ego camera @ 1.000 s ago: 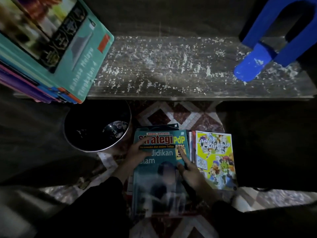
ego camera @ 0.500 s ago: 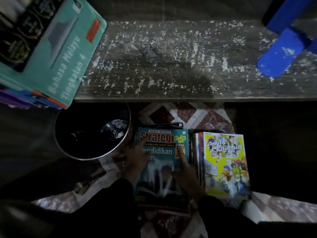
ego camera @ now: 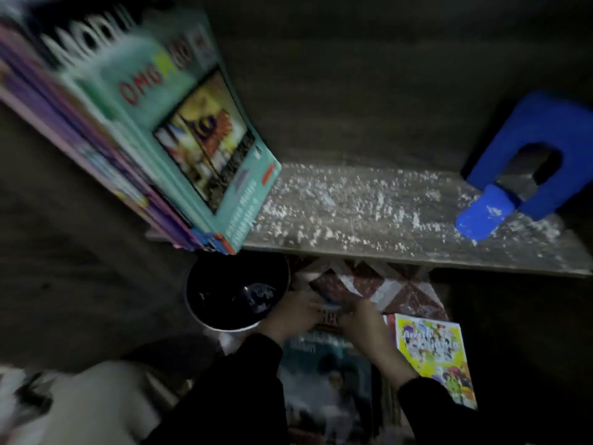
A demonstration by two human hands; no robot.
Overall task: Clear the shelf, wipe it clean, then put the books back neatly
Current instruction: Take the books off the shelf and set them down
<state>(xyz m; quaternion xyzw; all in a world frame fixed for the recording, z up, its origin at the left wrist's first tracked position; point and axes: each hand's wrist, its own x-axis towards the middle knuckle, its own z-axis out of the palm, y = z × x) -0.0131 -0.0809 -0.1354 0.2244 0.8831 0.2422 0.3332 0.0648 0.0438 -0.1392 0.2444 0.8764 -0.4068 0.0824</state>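
Observation:
A teal workbook (ego camera: 324,374) tops a pile on the patterned floor below the shelf (ego camera: 353,216). The shelf board is dark wood strewn with white specks. My left hand (ego camera: 288,316) and my right hand (ego camera: 364,322) sit close together at the book's far edge, fingers curled over it; the frame is blurred. A yellow cartoon-cover book (ego camera: 430,351) lies on a second pile just to the right. A leaning stack of teal and purple books (ego camera: 179,139) stands on the left end of the shelf.
A blue bookend (ego camera: 526,175) stands on the shelf's right end. A round black bin (ego camera: 234,293) sits on the floor just left of my left hand. Something pale and blurred (ego camera: 80,403) fills the lower left corner.
Both hands slid from the sides of the teal book up to its far edge and came closer together. My head tilted up, showing more of the shelf and book stack.

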